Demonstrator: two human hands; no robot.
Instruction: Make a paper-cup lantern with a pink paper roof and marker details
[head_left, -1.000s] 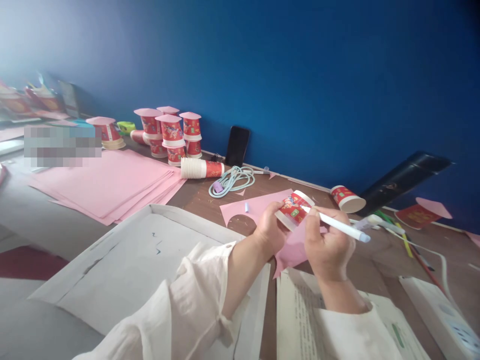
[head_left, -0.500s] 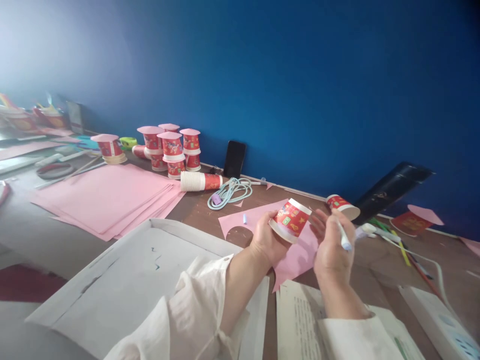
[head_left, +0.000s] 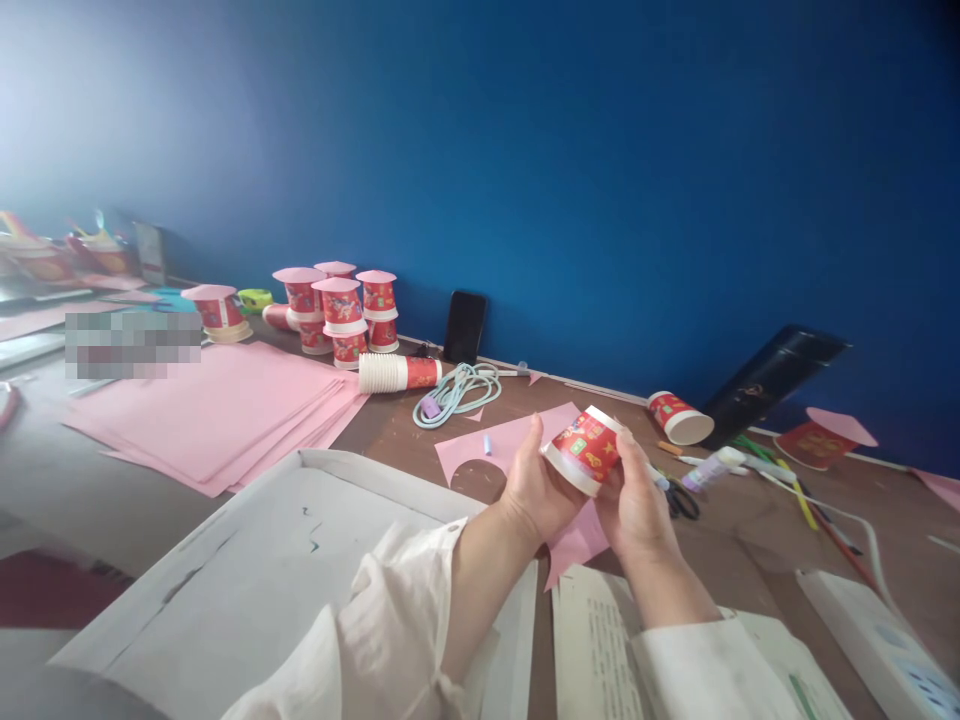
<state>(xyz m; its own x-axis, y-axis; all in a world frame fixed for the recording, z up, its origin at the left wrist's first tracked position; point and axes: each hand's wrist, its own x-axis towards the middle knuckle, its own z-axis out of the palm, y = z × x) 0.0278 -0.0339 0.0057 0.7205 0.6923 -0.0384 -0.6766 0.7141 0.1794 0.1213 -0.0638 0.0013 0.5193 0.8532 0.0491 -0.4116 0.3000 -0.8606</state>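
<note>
The red cup [head_left: 589, 445] was over the table [head_left: 390, 440], short of its back edge, tipped with its narrow end up and to the right. The left hand [head_left: 538, 490] curled by its wide rim, the right hand [head_left: 634, 500] pinched its right side; both touched it.

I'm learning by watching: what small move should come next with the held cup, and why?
Probably turn the red cup slightly: the left hand and right hand hold it from both sides, and only part of its printed side shows, so turning would reveal more.
</note>
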